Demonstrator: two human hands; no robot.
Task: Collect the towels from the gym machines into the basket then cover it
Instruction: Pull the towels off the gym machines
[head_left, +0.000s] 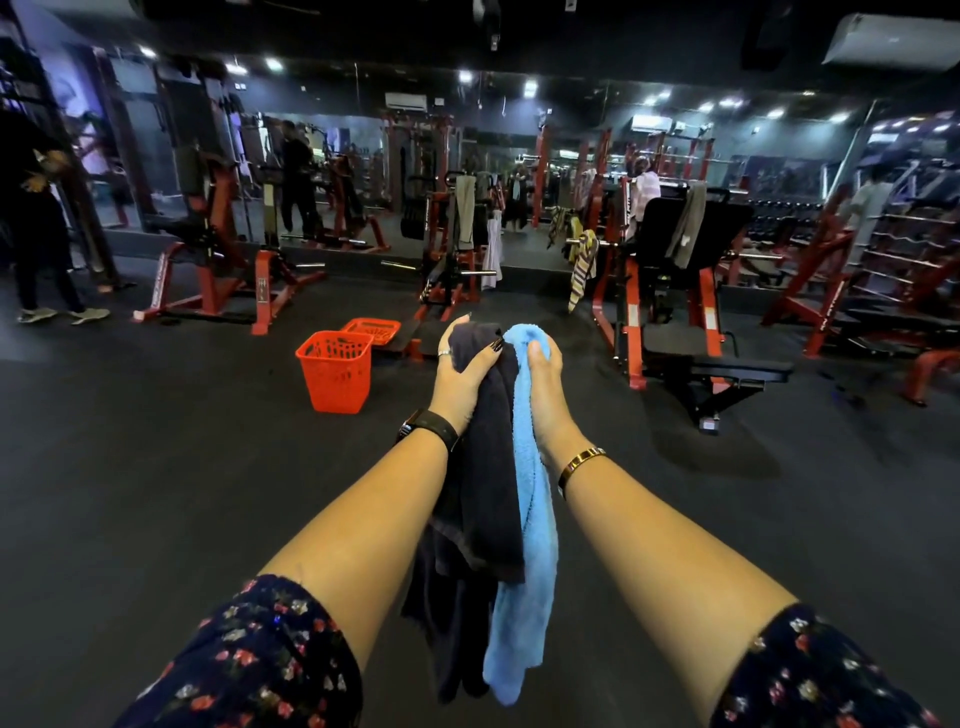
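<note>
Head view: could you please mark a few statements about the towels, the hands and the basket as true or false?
1. The left hand holds the dark towel. True.
2. The blue towel lies in the basket. False: it hangs from the right hand, in its grip.
3. The lid covers the basket. False: the basket is open, and the lid lies on the floor behind it.
4. A striped towel hangs on a machine. True.
</note>
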